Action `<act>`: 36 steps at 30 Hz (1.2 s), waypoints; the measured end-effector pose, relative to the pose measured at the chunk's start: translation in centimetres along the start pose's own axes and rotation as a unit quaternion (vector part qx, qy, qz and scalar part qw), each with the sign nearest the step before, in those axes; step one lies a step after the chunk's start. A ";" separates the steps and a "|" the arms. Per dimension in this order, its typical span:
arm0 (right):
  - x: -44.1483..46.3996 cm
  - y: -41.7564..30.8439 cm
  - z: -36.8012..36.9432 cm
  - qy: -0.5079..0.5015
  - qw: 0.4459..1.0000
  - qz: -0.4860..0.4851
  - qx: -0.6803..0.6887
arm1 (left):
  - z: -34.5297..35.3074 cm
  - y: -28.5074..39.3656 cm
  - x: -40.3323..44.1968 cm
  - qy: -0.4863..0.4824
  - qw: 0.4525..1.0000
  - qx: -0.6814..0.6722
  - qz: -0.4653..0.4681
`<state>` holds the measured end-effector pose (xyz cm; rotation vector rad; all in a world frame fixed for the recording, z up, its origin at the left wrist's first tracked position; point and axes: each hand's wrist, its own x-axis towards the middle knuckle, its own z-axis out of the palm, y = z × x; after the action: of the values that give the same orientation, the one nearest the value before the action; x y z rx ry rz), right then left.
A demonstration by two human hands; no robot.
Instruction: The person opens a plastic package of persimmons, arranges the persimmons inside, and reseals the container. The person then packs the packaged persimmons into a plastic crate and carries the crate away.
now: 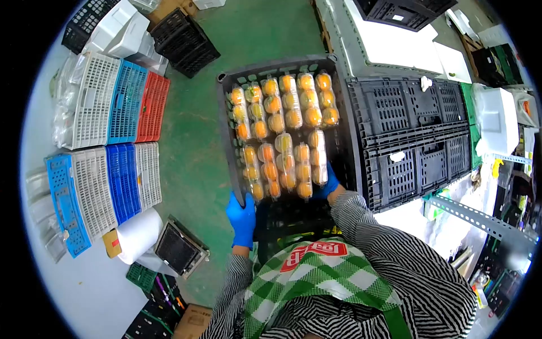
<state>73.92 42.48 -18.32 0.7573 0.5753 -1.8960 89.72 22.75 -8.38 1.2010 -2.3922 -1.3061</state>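
A large dark crate is in front of me, holding two rows of clear plastic packs of round orange fruit. My left hand, in a blue glove, is closed on the crate's near left corner. In another blue glove, my right hand is at the near right part of the crate, next to the rightmost fruit pack of the near row. That pack and the crate partly hide its fingers, so I cannot tell what they grip.
Folded black crates are stacked right of the crate, with white foam boxes beyond them. White, blue and red baskets line the left wall. A black crate sits on the green floor at the far left.
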 end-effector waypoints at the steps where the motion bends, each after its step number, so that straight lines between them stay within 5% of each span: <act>1: -0.2 0.2 0.6 0.000 1.000 0.000 0.000 | 0.0 -0.3 -0.1 0.012 0.999 0.025 0.024; 5: -0.6 0.0 1.7 0.004 1.000 -0.003 -0.001 | 0.5 -1.1 -0.4 0.041 0.996 0.069 0.048; 8: 0.4 -0.7 -1.1 -0.089 0.993 -0.013 -0.077 | 1.1 -0.9 -0.5 0.038 0.999 0.032 0.021; 11: -1.0 -2.9 2.7 -0.038 0.998 -0.023 -0.046 | 1.6 -0.4 -0.3 0.060 0.995 0.059 0.047; 13: 3.5 -3.1 -3.8 0.024 0.999 -0.018 0.015 | 1.8 -0.6 -0.1 0.052 0.994 0.079 0.048; 18: 2.5 -3.2 -3.2 -0.007 0.989 -0.134 0.065 | 1.7 0.0 0.3 0.024 0.998 0.044 0.031; 23: 2.9 -3.1 -3.2 -0.029 0.996 -0.081 0.035 | 1.4 0.5 0.4 -0.019 0.997 0.051 -0.052; 26: 2.0 -3.4 -1.7 -0.013 0.999 -0.037 0.019 | 0.8 5.5 -0.6 0.150 0.929 0.233 0.246; 28: 1.1 -3.1 -1.4 0.008 0.999 -0.007 0.043 | 1.5 8.8 -1.6 -0.005 0.931 0.159 0.329; 30: 0.2 -2.7 -1.6 0.058 0.994 0.007 0.090 | 4.7 9.4 -2.6 -0.157 0.867 0.223 0.417; 32: -0.4 -2.5 -1.7 0.121 0.987 -0.033 0.096 | 9.9 7.1 -2.7 -0.139 0.773 0.291 0.546; 34: 1.3 -3.1 -4.8 0.251 0.937 -0.216 -0.112 | 14.1 4.2 -1.9 -0.140 0.694 0.365 0.605; 35: -1.6 -3.0 -2.4 0.302 0.905 -0.194 -0.229 | 14.5 4.5 -1.5 -0.115 0.631 0.419 0.643; 36: -5.1 -1.6 -0.5 0.289 0.757 -0.338 -0.478 | 14.9 4.6 -1.2 -0.113 0.629 0.398 0.658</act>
<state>74.22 46.60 -14.86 0.4176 2.2488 -1.5571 80.72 34.38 -13.58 -0.8652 -2.8308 0.1539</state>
